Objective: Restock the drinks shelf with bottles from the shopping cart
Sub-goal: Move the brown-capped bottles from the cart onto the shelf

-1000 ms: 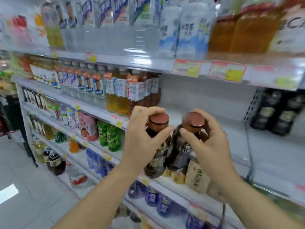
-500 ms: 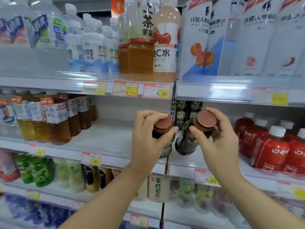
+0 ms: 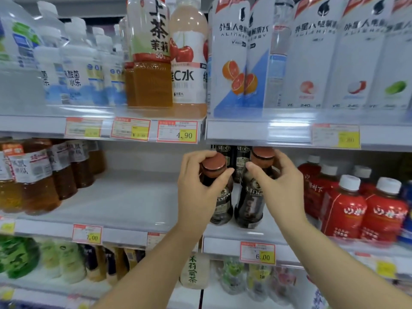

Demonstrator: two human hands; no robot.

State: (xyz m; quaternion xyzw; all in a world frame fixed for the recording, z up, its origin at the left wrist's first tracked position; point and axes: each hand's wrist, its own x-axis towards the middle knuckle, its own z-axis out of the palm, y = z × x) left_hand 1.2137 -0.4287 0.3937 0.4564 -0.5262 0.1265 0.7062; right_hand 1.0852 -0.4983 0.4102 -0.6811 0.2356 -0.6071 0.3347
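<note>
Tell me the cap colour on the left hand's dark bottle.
The round screw cap is reddish-brown; head view.

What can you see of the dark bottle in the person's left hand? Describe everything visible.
The dark bottle looks like plastic holding near-black drink, with a wide reddish-brown cap and a dark label whose pale lettering is blurred. It is upright over the front of the middle shelf; whether its base rests there is unclear. The left hand grips its neck, thumb in front. A matching bottle is close beside it.

Single head-worn wide-angle view, forward and close on the drinks shelf [image 3: 124,201]
</note>
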